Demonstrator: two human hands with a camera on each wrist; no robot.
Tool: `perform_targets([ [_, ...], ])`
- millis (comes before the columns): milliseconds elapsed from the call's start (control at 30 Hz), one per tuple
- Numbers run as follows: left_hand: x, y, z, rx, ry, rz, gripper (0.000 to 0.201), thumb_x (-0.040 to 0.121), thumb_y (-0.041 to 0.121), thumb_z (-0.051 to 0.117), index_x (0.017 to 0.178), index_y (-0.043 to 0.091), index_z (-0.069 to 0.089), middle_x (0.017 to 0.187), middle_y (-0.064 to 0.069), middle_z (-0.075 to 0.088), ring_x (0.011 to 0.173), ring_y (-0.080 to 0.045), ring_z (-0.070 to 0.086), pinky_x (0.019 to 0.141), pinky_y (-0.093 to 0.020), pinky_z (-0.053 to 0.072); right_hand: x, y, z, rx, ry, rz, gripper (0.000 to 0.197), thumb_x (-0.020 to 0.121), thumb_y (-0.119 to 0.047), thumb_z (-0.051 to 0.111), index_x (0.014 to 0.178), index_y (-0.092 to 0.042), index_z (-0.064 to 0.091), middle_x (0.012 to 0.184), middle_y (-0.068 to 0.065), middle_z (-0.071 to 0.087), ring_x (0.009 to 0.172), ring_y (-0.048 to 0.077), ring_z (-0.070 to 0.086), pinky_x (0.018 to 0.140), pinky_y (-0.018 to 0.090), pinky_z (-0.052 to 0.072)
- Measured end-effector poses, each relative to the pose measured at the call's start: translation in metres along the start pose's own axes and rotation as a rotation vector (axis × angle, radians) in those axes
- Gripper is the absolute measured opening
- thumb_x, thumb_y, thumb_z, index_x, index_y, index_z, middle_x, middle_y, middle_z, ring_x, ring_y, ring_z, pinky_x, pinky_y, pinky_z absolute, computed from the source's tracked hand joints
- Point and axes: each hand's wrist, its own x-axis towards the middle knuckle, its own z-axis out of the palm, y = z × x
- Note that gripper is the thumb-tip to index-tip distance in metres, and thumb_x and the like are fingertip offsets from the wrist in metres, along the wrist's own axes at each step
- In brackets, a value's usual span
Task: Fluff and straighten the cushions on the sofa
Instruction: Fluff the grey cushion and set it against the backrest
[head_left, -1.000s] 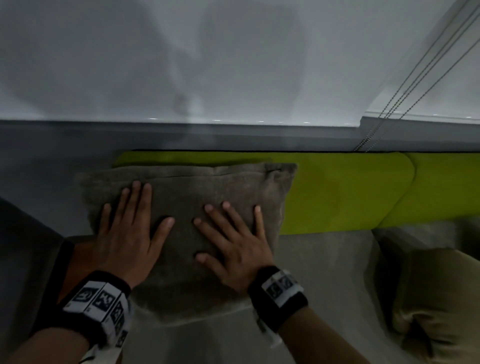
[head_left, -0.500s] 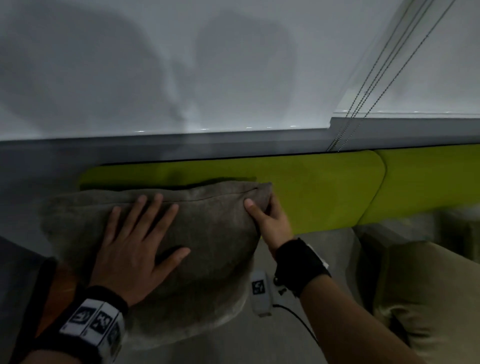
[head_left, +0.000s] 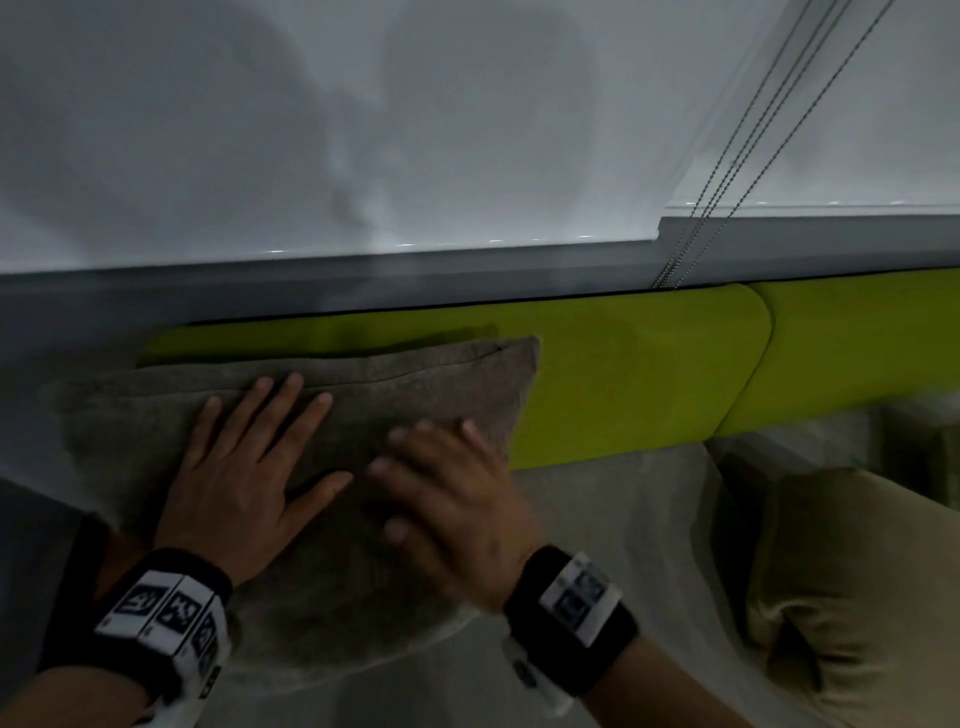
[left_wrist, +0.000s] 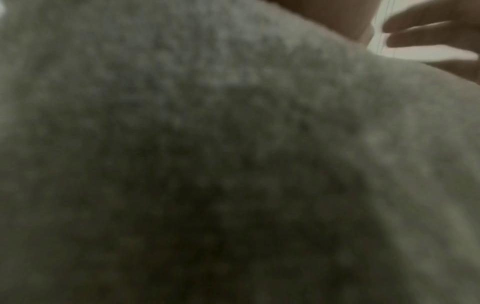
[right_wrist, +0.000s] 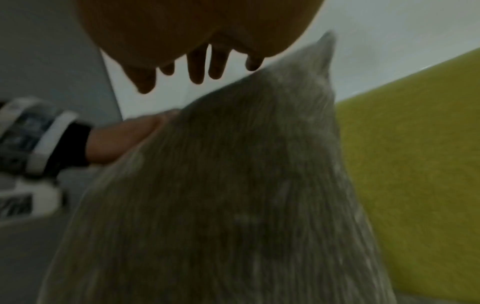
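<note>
**Q:** Grey-brown woven cushion (head_left: 363, 415), where's it sitting exactly?

**A:** Propped against the lime-green backrest (head_left: 623, 374) at the left end of the sofa, bottom edge on the grey seat (head_left: 613, 519). Its lower left part is cut off behind the wrists, so can't see how that corner lies.

**Q:** And the hands?

**A:** Left hand (head_left: 239, 483) is flat on the cushion's face, fingers straight and spread, pressing in. Right hand (head_left: 457, 499) is blurred in the head view; the right wrist view shows its fingers (right_wrist: 197, 67) straight and apart, clear of the fabric, so it looks like it's just over the cushion, not gripping anything. Whether the palm touches, can't tell.

**Q:** Left wrist view any use?

**A:** Nope, almost all blurry fabric, with a few fingers at the top right corner.

**Q:** Anything else around?

**A:** Tan cushion (head_left: 857, 597) at the right, partly out of frame. Blind cords (head_left: 737, 156) hang down behind the backrest.
</note>
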Motion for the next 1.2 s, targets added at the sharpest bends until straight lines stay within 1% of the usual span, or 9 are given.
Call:
perform_targets([
  [167,0.0,-0.003,0.003,0.01,-0.002,0.009,0.078,0.09,0.069,0.033,0.151,0.022,0.044,0.16,-0.009,0.037,0.148,-0.033,0.035,0.12,-0.059,0.019,0.019,0.034,0.023,-0.088,-0.282,0.443,0.064,0.101,-0.071,0.013,0.158,-0.047,0.028,0.17,-0.018,0.018,0.159,0.013,0.008,0.119,0.073,-0.003],
  [267,0.003,-0.002,0.004,0.004,0.003,0.015,0.077,0.09,0.069,0.033,0.152,0.023,0.043,0.16,-0.009,0.037,0.148,-0.033,0.034,0.121,-0.058,0.019,0.035,0.079,0.011,-0.043,-0.299,0.789,0.058,0.101,-0.071,0.019,0.157,-0.055,0.019,0.172,-0.019,-0.005,0.158,0.013,-0.013,0.118,0.067,-0.019],
  [433,0.002,-0.003,0.007,-0.009,0.014,0.0,0.078,0.089,0.069,0.034,0.151,0.022,0.045,0.16,-0.009,0.037,0.148,-0.033,0.034,0.12,-0.06,0.02,0.028,0.106,-0.01,0.64,0.117,1.078,0.089,0.092,-0.055,0.068,0.163,-0.024,0.024,0.153,-0.002,0.048,0.142,0.018,0.046,0.116,0.04,0.041],
  [500,0.002,-0.002,0.006,-0.008,0.019,0.003,0.078,0.09,0.069,0.034,0.15,0.021,0.046,0.159,-0.01,0.038,0.147,-0.033,0.035,0.119,-0.06,0.022,0.03,0.104,-0.011,0.718,0.107,1.102,0.063,0.092,-0.042,0.074,0.146,-0.016,0.055,0.129,-0.002,0.069,0.122,0.018,0.065,0.103,0.038,0.055],
  [600,0.0,-0.003,0.002,-0.02,0.007,0.003,0.078,0.09,0.07,0.032,0.152,0.023,0.043,0.16,-0.008,0.037,0.148,-0.031,0.033,0.12,-0.059,0.021,0.042,0.107,-0.011,0.674,0.253,1.163,0.035,0.093,-0.041,0.074,0.116,-0.016,0.077,0.11,0.001,0.078,0.105,0.019,0.072,0.097,0.044,0.059],
  [767,-0.002,-0.004,0.002,-0.017,-0.016,0.013,0.075,0.093,0.072,0.029,0.154,0.029,0.037,0.162,-0.003,0.034,0.15,-0.027,0.031,0.122,-0.054,0.02,0.057,0.107,-0.007,0.44,0.343,1.353,0.062,0.101,-0.06,0.049,0.108,-0.005,0.077,0.116,0.023,0.072,0.109,0.039,0.067,0.089,0.041,0.053],
  [933,-0.025,-0.015,-0.012,-0.196,0.116,-0.051,0.055,0.104,0.054,0.025,0.15,0.029,0.042,0.163,-0.004,0.033,0.151,-0.027,0.028,0.123,-0.053,0.015,0.043,0.066,-0.016,0.051,0.58,0.779,0.053,0.102,-0.042,0.053,0.133,0.0,0.059,0.127,0.025,0.062,0.117,0.039,0.058,0.093,0.041,0.044],
  [1067,-0.056,-0.05,-0.014,-0.395,0.369,-0.644,0.058,0.101,0.045,0.042,0.152,0.019,0.036,0.162,-0.012,0.027,0.149,-0.031,0.026,0.123,-0.051,0.019,0.028,-0.003,0.001,-0.083,0.081,0.068,0.048,0.1,-0.034,0.057,0.14,-0.008,0.06,0.145,0.019,0.057,0.135,0.041,0.052,0.11,0.06,0.038],
  [1200,-0.066,-0.074,-0.022,-1.108,0.414,-0.954,0.046,0.098,0.037,0.061,0.14,0.024,0.048,0.115,0.012,0.063,0.107,0.0,0.062,0.094,-0.021,0.052,0.027,-0.028,0.032,-0.148,-0.302,0.054,0.064,0.102,-0.063,0.038,0.16,-0.038,0.03,0.17,-0.002,0.027,0.157,0.029,0.022,0.123,0.063,0.018],
])
